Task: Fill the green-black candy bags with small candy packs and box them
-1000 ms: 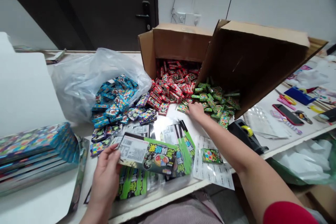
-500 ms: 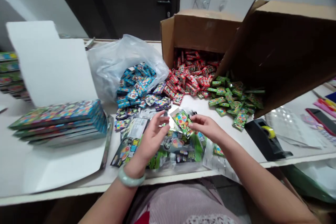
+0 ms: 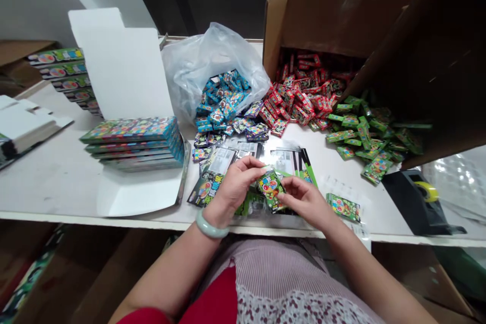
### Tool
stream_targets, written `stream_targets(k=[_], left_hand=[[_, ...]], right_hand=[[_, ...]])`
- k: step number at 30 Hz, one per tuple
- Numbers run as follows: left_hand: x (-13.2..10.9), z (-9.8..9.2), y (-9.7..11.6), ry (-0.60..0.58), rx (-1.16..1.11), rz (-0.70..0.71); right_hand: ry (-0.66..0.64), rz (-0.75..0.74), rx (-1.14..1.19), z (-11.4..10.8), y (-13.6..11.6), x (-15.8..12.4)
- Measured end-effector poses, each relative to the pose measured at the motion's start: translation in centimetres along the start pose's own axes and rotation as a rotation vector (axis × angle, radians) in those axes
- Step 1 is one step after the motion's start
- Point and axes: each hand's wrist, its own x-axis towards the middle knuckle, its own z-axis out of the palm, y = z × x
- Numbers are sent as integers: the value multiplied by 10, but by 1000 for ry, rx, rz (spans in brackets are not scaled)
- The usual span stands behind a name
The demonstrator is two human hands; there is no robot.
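A small green printed packet (image 3: 271, 190) with colourful round pictures is held between my hands above the table. My left hand (image 3: 240, 182), with a pale green bangle at its wrist, pinches the packet's upper left edge between thumb and fingers. On the packet's right side, my right hand (image 3: 304, 198) grips it, thumb on the front face. Beneath my hands lie flat black-and-green printed pouches (image 3: 205, 188), some in clear plastic, partly hidden by the hands. Another green packet (image 3: 343, 207) rests on clear plastic to the right of my right hand.
Blue packets (image 3: 222, 109) spill from a clear plastic bag (image 3: 190, 68). Red packets (image 3: 299, 96) spill from a cardboard box (image 3: 322, 20), with green packets (image 3: 364, 134) beside them. Stacked printed cartons (image 3: 132, 136) stand left in an open white box (image 3: 142, 192). A tape dispenser (image 3: 412, 202) stands right.
My left hand, open and apart from the packet before, has closed on its edge. The packet has come lower and nearer to me. The camera view has tilted down and turned left.
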Motion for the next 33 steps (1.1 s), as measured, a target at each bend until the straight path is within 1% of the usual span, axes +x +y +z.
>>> stream_targets(k=[2,5,7,9,11,14,16,19,21,22,24,25,27,29,30,31,32,33], left_hand=[[-4,-1,-1,-42,111,72],[-13,-4,-3,-137,273,163],[-20,-7,-5,-199,326,180],[-25,-9,-8,-232,319,173],[-28,-10,-11,-225,286,165],[-27,-11,-16,-145,217,165],[-25,-10,-19,-90,192,167],[-20,-6,-24,-75,214,151],[-18,-3,-28,-115,234,139],[-17,-2,-28,-151,247,132],[-17,-3,-27,-222,313,133],[-16,-6,-26,-254,387,155],[-13,-17,-20,-325,641,275],[-6,-30,-16,-428,970,420],[-1,-35,-16,-492,1119,464],[4,-40,-16,-552,1242,487],[9,-42,-18,-604,1334,493],[14,-43,-20,-641,1400,496]], right_hand=[[3,20,19,2,3,-4],[65,35,21,4,8,-12],[87,38,24,7,10,-17],[93,24,23,10,11,-21],[96,0,11,12,11,-22],[97,-61,-51,10,8,-22],[65,-175,-207,2,3,-22],[-75,-405,-639,-10,-13,-22],[-171,-500,-865,-15,-23,-22],[-192,-519,-923,-17,-26,-22],[-195,-526,-956,-20,-29,-23],[-174,-516,-953,-24,-28,-23],[-73,-493,-939,-36,-23,-24],[116,-476,-932,-54,-16,-25],[214,-465,-936,-63,-12,-26],[282,-450,-945,-71,-8,-26],[311,-435,-958,-77,-6,-26],[309,-426,-970,-81,-3,-26]])
